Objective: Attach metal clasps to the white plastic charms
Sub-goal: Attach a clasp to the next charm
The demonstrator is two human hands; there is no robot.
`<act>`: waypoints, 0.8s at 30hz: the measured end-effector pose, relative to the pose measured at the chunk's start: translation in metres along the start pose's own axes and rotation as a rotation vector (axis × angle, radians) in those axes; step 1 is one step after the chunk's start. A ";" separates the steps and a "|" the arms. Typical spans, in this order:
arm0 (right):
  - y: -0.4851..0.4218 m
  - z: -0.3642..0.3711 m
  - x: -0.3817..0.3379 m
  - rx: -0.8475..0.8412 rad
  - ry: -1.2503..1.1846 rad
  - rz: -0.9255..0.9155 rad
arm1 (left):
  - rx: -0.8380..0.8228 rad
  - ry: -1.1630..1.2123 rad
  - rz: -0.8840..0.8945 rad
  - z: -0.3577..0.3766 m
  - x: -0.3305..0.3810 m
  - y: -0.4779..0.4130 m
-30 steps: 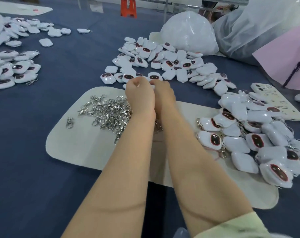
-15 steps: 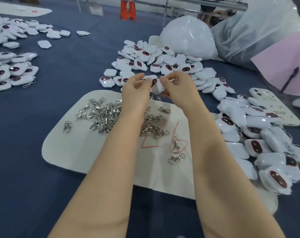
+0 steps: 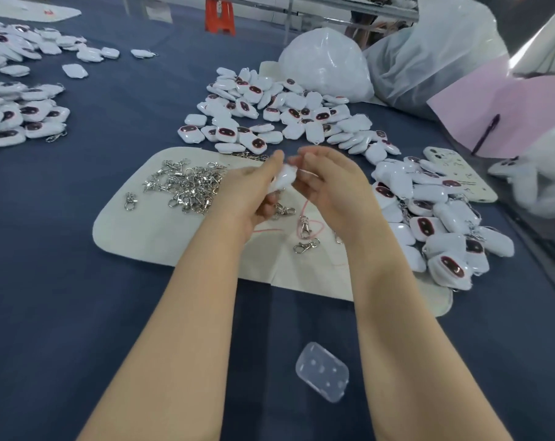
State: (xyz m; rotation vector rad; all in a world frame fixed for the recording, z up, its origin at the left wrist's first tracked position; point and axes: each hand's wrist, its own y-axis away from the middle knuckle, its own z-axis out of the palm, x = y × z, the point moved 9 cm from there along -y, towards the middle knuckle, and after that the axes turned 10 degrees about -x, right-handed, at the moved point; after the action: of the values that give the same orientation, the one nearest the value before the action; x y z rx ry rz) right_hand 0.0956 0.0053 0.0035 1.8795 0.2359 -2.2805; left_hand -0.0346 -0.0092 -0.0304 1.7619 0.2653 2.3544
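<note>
Blue worktop (image 3: 79,313) carries a cream mat (image 3: 136,230), likely so the loose clasps (image 3: 187,186) sit within reach. Above it, left hand (image 3: 253,192) and right hand (image 3: 330,186) pinch one charm (image 3: 284,179) between them, probably steadying it for clasping; blur hides the details.

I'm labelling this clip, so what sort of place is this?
Probably a small assembly workshop or piecework bench: heaps of white charms on a blue-covered table, a pile of metal clasps on a cream mat, and the left hand and right hand gripping one charm between them.
</note>
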 end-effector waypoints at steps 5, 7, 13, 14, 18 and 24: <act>0.011 0.003 0.022 0.055 1.163 0.164 | 0.117 0.297 0.082 -0.011 -0.012 0.009; 0.010 0.011 0.029 0.004 1.325 0.192 | 0.116 0.331 0.131 -0.011 -0.009 0.009; 0.003 0.022 0.027 0.006 1.395 0.106 | 0.028 0.362 0.203 -0.003 -0.006 0.004; 0.003 0.019 0.025 0.035 1.388 0.094 | 0.030 0.369 0.207 -0.004 -0.006 0.004; 0.008 -0.008 0.012 0.224 0.792 0.015 | 0.116 0.373 0.222 -0.009 -0.006 0.004; 0.009 -0.018 0.014 0.156 0.275 0.011 | 0.154 -0.064 0.328 0.001 0.010 0.014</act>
State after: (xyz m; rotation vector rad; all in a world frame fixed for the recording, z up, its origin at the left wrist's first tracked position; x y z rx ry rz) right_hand 0.1124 0.0001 -0.0135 2.2666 0.0851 -2.0812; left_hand -0.0368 -0.0199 -0.0171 2.0897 0.1615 2.5488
